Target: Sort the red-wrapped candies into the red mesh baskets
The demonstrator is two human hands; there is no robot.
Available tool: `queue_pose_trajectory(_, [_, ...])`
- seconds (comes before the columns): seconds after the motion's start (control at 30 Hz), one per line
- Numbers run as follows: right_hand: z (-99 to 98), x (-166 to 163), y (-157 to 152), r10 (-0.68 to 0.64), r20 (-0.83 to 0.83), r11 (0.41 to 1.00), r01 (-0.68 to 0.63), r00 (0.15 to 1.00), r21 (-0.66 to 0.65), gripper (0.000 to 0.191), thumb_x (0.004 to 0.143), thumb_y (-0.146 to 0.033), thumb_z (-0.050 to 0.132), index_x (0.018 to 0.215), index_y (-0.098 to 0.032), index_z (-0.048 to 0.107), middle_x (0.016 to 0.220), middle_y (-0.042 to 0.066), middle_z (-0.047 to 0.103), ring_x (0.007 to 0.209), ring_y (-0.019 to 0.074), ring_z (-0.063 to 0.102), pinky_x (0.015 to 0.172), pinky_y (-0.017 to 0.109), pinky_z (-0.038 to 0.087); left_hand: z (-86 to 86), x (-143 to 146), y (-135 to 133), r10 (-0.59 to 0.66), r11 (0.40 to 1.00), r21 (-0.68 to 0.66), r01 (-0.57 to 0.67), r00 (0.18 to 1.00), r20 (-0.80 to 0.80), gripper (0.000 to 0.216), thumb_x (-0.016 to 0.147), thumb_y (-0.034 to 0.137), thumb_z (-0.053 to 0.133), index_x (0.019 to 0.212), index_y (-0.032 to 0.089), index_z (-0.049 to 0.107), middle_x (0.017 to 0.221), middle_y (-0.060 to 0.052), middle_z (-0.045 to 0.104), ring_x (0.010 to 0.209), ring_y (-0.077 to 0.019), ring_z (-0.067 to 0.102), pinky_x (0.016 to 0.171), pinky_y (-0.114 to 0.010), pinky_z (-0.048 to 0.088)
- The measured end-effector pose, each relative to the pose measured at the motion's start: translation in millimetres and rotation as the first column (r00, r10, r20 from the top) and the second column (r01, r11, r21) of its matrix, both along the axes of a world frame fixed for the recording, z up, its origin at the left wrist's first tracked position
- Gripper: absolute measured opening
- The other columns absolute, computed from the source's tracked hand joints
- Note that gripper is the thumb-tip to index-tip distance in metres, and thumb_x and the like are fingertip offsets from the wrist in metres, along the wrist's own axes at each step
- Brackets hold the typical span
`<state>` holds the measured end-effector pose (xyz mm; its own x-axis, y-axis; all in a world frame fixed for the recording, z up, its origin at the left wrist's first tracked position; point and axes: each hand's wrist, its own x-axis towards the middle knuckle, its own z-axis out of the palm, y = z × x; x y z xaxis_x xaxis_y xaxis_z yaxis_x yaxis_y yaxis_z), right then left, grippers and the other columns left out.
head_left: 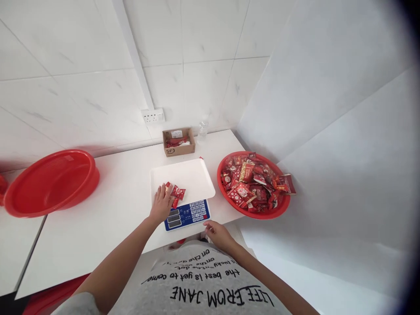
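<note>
My left hand rests on the white tray of a digital weighing scale, its fingers stretched over a small pile of red snack packets. Part of that pile is hidden under the fingers. Below the tray, the scale's blue panel shows number keys and dark displays. My right hand hovers by the front edge of the table, just below the panel's right corner. Its fingers are loosely bent and apart, with nothing visible in them. Right of the scale stands a red plastic basket heaped with red and gold packets.
A large red basin stands on the left of the white table. Against the wall are a small cardboard box with red packets inside and a clear plastic container. A socket strip is mounted above; a pale wall closes the right side.
</note>
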<state>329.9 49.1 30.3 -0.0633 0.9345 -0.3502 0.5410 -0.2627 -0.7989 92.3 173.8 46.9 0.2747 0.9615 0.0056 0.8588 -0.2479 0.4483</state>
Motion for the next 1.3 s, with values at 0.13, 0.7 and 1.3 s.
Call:
queue_pose_trajectory(0.13, [20.5,27.4,12.7,0.166,0.126,0.984,-0.174,0.978,0.049,0.029,0.077,-0.018,0.049,0.102,-0.022,0.062,0.095,0.005,0.066,0.080,0.0171,0.061,0.074,0.029,0.045,-10.2,25.0,17.6,-0.063,0.997,0.050,0.061,0.997,0.033,0.047,0.091,0.032,0.025,0.135,0.022,0.035,0.145,-0.010,0.030,0.137,-0.0272,0.013,0.106,-0.056,0.021])
queue_pose_trajectory(0.7, [52.7,93.2,117.6,-0.187,0.425,0.942,0.038,0.886,0.334,0.031,0.084,-0.017,0.041,0.109,-0.017,0.059,0.111,0.010,0.060,0.106,0.0195,0.052,0.091,0.032,0.040,8.5,-4.3,-13.7,-0.024,1.000,0.013,0.022,0.992,0.120,0.054,0.089,0.043,0.033,0.140,0.030,0.024,0.147,-0.004,0.028,0.137,-0.0251,0.014,0.107,-0.052,0.026])
queue_pose_trajectory(1.3, [42.2,114.0,199.3,-0.132,0.827,0.988,0.142,0.546,0.064,0.047,0.088,-0.032,0.036,0.133,-0.018,0.039,0.146,0.013,0.025,0.137,0.0263,0.005,0.103,0.060,0.006,19.3,-24.4,-13.2,0.103,0.992,-0.092,-0.083,0.968,0.231,0.054,0.089,0.043,0.033,0.140,0.025,0.027,0.145,-0.003,0.032,0.136,-0.0225,0.019,0.107,-0.048,0.028])
